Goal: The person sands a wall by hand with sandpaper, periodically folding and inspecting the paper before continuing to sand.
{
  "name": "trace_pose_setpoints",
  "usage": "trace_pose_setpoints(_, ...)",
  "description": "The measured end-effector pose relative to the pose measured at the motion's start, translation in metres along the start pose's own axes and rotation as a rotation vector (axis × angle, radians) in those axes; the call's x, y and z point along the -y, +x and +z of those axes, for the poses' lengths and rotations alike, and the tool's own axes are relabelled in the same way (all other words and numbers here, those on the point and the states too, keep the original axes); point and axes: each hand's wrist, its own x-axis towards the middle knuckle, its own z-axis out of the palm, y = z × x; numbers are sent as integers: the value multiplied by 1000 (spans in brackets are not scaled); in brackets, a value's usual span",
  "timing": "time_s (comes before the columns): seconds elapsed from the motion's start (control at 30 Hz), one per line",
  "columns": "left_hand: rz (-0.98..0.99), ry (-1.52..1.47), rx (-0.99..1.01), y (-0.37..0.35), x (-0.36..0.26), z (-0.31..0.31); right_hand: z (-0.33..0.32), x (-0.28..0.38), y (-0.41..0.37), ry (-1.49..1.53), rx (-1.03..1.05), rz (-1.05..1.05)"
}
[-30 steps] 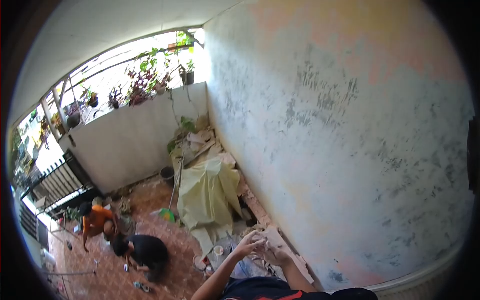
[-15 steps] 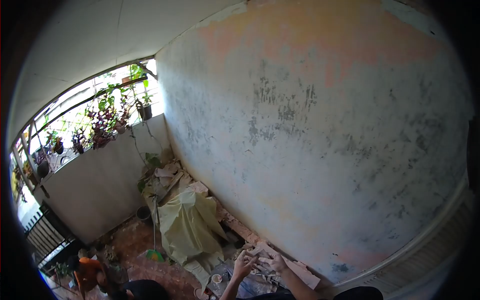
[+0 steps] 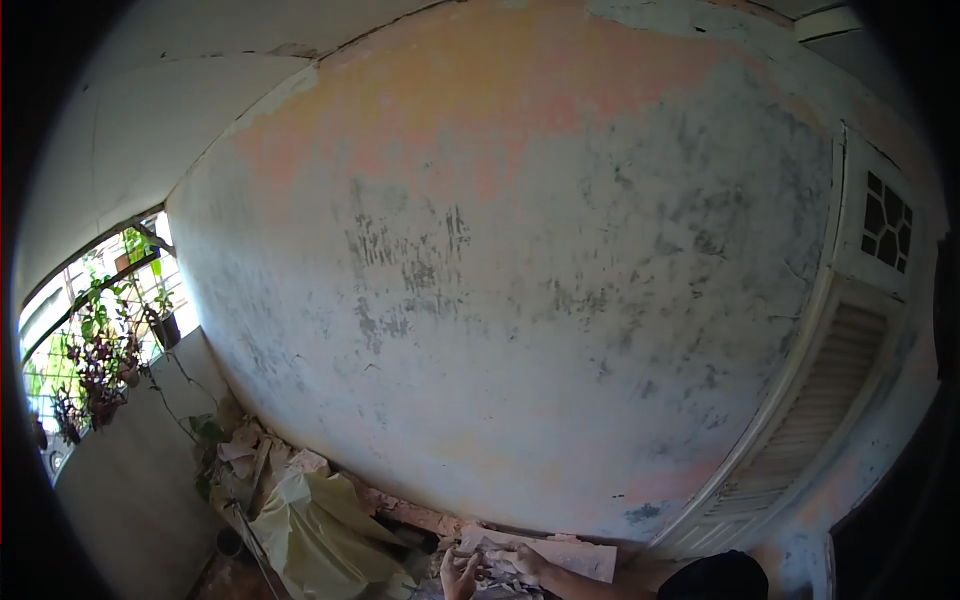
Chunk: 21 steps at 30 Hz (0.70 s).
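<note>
Low in the view, my left hand (image 3: 459, 577) is raised with its fingers curled. Beside it, my right hand (image 3: 524, 563) reaches in from the right, its fingertips close to the left hand's. Both hands look closed around something small and pale that I cannot make out. Just behind them a pale flat board (image 3: 578, 556) lies along the foot of the wall, with loose scraps around the hands.
A tall wall (image 3: 560, 400) with patchy, peeling paint fills most of the view. A yellowish sheet (image 3: 315, 530) covers a heap at lower left. Potted plants (image 3: 105, 375) hang by the barred opening. A louvred door (image 3: 825, 400) stands at right, above a dark rounded shape (image 3: 715, 577).
The view has swung right and up, bringing the louvred door in and putting the person in orange out of sight. My hands stay close together and sit lower in the picture.
</note>
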Motion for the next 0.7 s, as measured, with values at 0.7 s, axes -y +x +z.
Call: trace_pose_setpoints(0.7,266,746,136,35,-38,74,-19,59,-43,-729,-412,-464)
